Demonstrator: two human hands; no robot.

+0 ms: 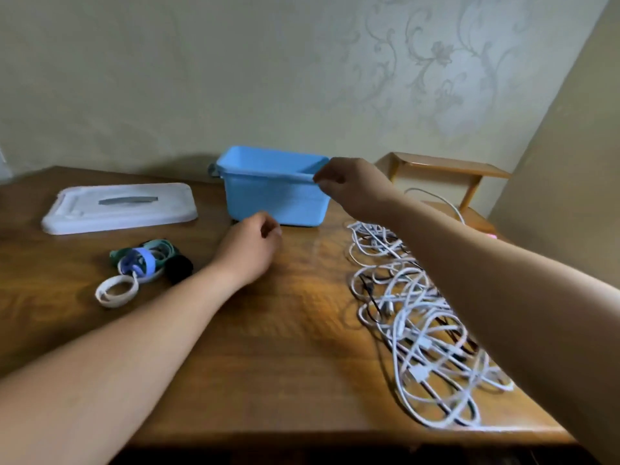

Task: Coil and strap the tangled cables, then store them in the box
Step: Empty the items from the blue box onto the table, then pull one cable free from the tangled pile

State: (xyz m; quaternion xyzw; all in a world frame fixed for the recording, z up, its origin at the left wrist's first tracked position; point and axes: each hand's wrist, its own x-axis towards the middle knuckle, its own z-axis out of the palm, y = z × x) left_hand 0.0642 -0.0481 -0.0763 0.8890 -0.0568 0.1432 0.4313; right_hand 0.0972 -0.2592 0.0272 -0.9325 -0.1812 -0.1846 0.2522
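A blue plastic box (268, 199) stands open at the back middle of the wooden table. My right hand (352, 187) is at its front right corner, with curled fingertips pinching the rim. Just in front of the box's lower left corner hovers my left hand (250, 248), fingers loosely curled and holding nothing. A tangle of white and black cables (412, 317) sprawls along the right side of the table, partly hidden under my right forearm. A small heap of coloured straps (144, 263) lies on the left, with a white strap loop (115, 292) beside it.
The box's white lid (117, 209) lies flat at the back left. A small wooden shelf (446, 169) stands behind the table's right corner by the wall. The table's front edge (302, 434) runs close below.
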